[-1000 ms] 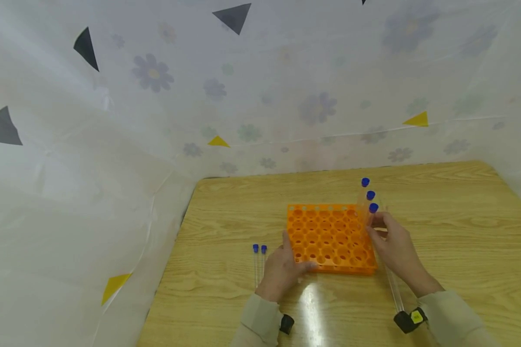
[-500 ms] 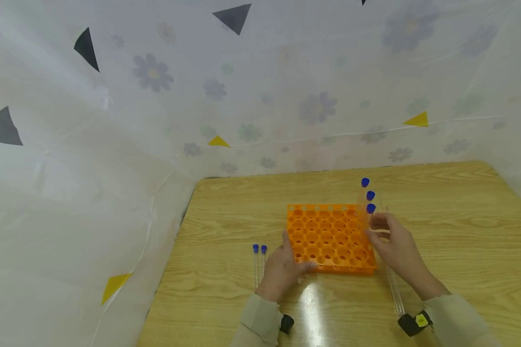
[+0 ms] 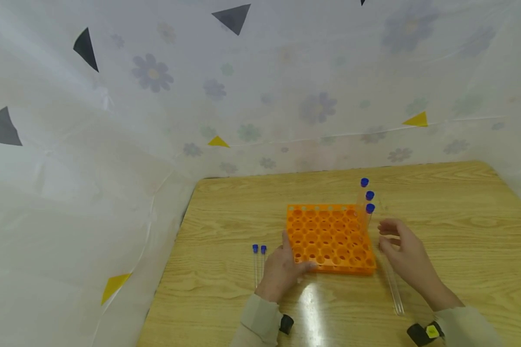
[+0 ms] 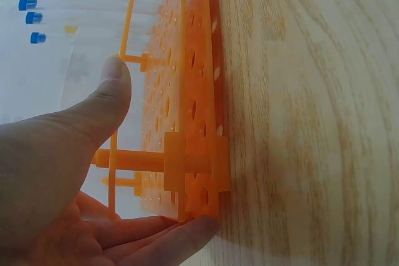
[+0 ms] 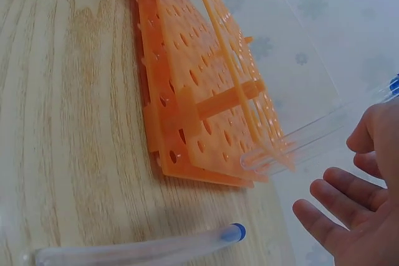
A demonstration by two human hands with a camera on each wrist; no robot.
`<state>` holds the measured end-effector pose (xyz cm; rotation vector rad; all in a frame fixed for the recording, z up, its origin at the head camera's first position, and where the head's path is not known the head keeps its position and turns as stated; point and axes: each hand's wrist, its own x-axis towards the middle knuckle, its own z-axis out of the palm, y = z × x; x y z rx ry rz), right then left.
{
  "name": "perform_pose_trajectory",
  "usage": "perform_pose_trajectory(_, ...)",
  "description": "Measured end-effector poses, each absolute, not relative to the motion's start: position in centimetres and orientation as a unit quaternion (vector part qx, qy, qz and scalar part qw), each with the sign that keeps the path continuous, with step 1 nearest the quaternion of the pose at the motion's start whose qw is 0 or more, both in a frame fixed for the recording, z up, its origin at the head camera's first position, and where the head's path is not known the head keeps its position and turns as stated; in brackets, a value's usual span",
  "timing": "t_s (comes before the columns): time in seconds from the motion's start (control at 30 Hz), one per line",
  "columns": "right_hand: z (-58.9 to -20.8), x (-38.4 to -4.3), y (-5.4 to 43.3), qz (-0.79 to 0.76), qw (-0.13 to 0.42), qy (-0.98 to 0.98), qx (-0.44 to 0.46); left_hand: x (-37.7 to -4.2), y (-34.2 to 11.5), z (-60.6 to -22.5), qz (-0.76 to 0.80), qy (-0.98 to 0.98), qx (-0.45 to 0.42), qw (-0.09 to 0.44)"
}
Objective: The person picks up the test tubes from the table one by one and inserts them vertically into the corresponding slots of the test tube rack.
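Observation:
An orange test tube rack [image 3: 325,238] stands on the table in front of me. My left hand [image 3: 279,271] grips its near left corner; in the left wrist view the thumb [image 4: 112,91] lies over the top plate and the fingers reach round the end. Several blue-capped test tubes are about: three, including the nearest test tube [image 3: 370,209], rise from the rack's right end. My right hand [image 3: 410,258] is just right of them, fingers loosely bent and holding nothing. In the right wrist view, clear tubes [image 5: 318,128] pass through the top plate near that hand.
Two capped tubes [image 3: 255,262] lie left of the rack, partly hidden by my left arm. A clear tube [image 3: 395,294] lies at the right, below my right hand. White flowered sheeting [image 3: 286,86] closes in the wooden table [image 3: 226,217] behind and at the sides.
My right hand has let go of the nearest tube at the rack's right end and drawn back to the right and toward me. That tube stays standing. My left hand keeps its place.

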<state>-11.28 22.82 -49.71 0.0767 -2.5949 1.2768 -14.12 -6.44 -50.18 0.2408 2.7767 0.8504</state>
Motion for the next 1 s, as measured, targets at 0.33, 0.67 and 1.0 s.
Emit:
perform_pose_trajectory(0.33,-50.8,-10.6,23.5,0.42,0.148,-0.895,0.023,-14.0,-6.6,-50.2,0.294,0.946,0.084,0.11)
perform_pose_trajectory(0.67,-52.0,-9.7,23.7,0.393,0.134,-0.909,0.011,-14.1,-6.5,-50.2,0.301,0.943,0.081,0.118)
perform_pose_trajectory(1.0,-53.3,-8.6,23.6,0.366,0.116,-0.923,0.007,-14.1,-6.5,-50.2,0.295,0.945,0.088,0.109)
